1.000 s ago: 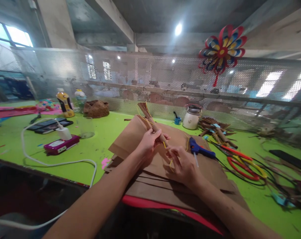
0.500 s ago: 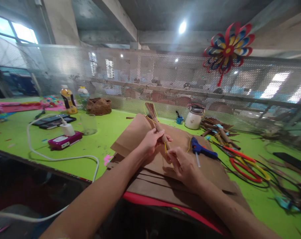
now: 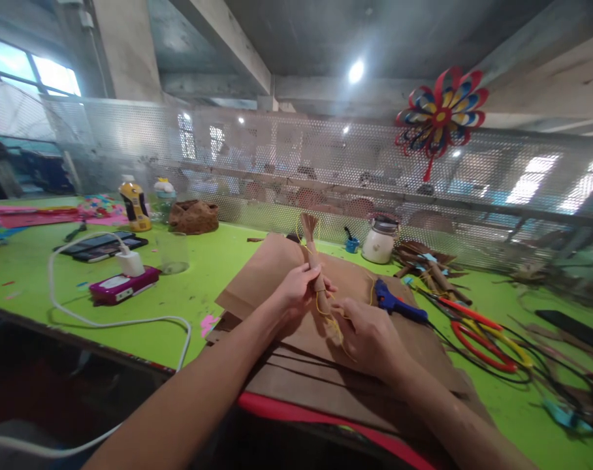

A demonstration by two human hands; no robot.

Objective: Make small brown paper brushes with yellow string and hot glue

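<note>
A narrow roll of brown paper [image 3: 317,277], frayed like a brush at its upper end, is gripped in my left hand [image 3: 300,287]. Thin yellow string [image 3: 322,309] loops around the roll and trails below it. Beside the lower end, my right hand [image 3: 369,329] has its fingers closed by the string, seemingly pinching it. Under both hands lie stacked sheets of brown paper [image 3: 257,274]. To the right of my hands, a blue glue gun [image 3: 399,301] rests on the paper.
Red-and-yellow-handled scissors [image 3: 492,346] and black cords lie at the right. A white-bodied jar [image 3: 381,240] and small blue pot [image 3: 351,244] stand at the back. At the left are a purple power bank [image 3: 125,285], white cable [image 3: 105,323], clear cup [image 3: 173,253] and yellow bottle [image 3: 134,203].
The roll has turned more upright in my left hand. The string near its lower end has gone from taut to loosely looped, and my right hand has shifted slightly right and down.
</note>
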